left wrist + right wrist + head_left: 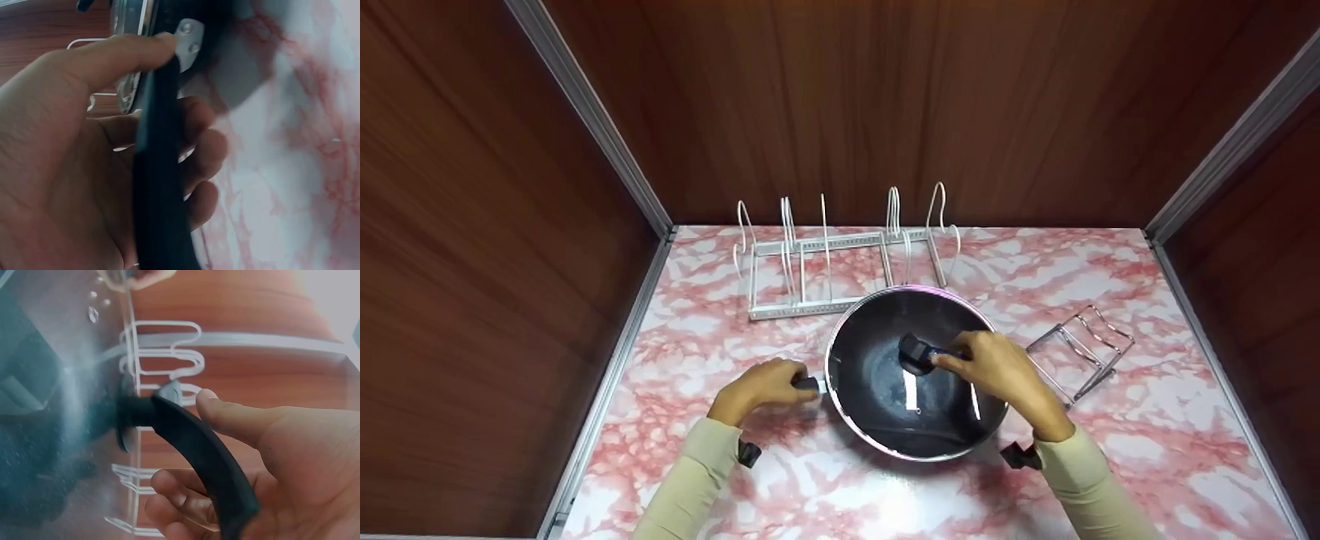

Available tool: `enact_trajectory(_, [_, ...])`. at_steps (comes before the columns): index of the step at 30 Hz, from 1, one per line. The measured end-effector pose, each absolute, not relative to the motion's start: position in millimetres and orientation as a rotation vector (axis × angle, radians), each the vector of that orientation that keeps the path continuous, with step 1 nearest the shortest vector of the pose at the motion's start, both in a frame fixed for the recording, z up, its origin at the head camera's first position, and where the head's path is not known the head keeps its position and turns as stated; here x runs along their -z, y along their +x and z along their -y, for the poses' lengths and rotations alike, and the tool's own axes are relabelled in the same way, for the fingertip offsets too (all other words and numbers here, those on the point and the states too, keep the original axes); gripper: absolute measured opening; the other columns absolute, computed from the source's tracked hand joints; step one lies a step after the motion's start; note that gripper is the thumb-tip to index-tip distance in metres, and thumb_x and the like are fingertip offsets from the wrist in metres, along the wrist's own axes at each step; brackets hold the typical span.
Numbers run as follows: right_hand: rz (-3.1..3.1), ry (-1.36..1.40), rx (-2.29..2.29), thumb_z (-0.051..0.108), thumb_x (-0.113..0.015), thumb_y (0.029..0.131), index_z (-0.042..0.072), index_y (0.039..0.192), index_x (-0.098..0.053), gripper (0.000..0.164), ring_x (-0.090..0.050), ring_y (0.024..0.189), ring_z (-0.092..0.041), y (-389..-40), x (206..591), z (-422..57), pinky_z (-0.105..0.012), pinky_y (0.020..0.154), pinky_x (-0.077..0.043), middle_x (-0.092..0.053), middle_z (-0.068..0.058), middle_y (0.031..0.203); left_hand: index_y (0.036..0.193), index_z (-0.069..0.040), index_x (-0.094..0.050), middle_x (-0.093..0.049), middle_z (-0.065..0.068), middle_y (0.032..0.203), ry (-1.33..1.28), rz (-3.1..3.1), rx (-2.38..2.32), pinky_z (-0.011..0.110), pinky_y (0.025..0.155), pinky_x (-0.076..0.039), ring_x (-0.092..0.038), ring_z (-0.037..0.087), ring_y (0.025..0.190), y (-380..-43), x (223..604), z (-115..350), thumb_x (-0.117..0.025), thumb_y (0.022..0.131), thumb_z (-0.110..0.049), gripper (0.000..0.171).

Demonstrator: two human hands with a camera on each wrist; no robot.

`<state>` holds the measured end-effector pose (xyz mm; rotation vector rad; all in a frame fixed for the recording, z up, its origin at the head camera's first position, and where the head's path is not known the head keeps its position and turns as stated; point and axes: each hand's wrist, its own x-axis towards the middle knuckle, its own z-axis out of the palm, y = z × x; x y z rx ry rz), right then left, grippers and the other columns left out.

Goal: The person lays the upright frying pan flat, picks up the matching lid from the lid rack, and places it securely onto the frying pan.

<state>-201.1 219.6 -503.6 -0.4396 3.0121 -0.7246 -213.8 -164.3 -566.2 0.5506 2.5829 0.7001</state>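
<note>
A deep dark pan (216, 22) is covered by a clear glass lid (877, 405) with a metal rim, at the middle of the table in the head view. My left hand (769, 381) grips the pan's black side handle (157, 169), thumb along it close to the riveted bracket and fingers curled behind. On top of the lid stands a curved black handle (205, 450). My right hand (997, 362) holds this handle, with the thumb on one side and curled fingers on the other. Whether the lid sits fully on the pan is hard to tell.
Behind the pan stands a white wire rack (802, 307) with upright loops, close to the back wooden wall (825, 112). A smaller chrome wire rack (1091, 360) lies to the right, near my right forearm. Wooden walls also flank the marbled table (682, 352).
</note>
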Motion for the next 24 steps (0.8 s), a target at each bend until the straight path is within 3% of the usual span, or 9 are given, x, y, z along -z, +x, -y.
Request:
enact_trajectory(5, [-3.047,-0.433,0.819,0.038,-0.077,0.098,0.006,0.106,-0.08,0.032,-0.074,0.085,-0.03,-208,492,-236,-0.054,0.076,-0.058,-0.079,-0.012,0.095,0.092,-0.017,-0.072,-0.069,-0.004,0.086,0.586,-2.672,-0.731,0.039,0.077,-0.053,-0.06,0.014,0.078,-224,556,165,-0.064,0.103,-0.032,0.021])
enact_trajectory(12, [-3.197,-0.33,0.96,0.014,-0.07,0.102,-0.001,0.103,-0.079,0.018,-0.072,0.076,-0.033,-225,479,-270,-0.051,0.071,-0.058,-0.078,-0.019,0.088,0.102,-0.011,-0.073,-0.069,-0.001,0.081,0.537,-2.761,-0.84,0.034,0.069,-0.054,-0.064,0.01,0.07,-243,537,169,-0.057,0.109,-0.022,0.021])
enact_trajectory(19, [-3.316,-0.296,1.062,0.006,-0.063,0.104,-0.006,0.11,-0.076,0.019,-0.074,0.082,-0.043,-245,465,-302,-0.059,0.078,-0.058,-0.077,-0.027,0.099,0.111,-0.01,-0.072,-0.07,0.002,0.085,0.484,-2.889,-0.934,0.038,0.07,-0.055,-0.065,0.015,0.073,-265,511,171,-0.056,0.11,-0.022,0.02])
enact_trajectory(24, [-3.351,-0.343,1.052,0.012,-0.07,0.102,-0.003,0.126,-0.071,0.028,-0.064,0.111,-0.052,-261,463,-317,-0.066,0.098,-0.05,-0.07,-0.03,0.123,0.118,-0.009,-0.071,-0.073,0.005,0.095,0.481,-3.023,-0.964,0.043,0.078,-0.058,-0.067,0.021,0.082,-279,494,171,-0.057,0.107,-0.022,0.021])
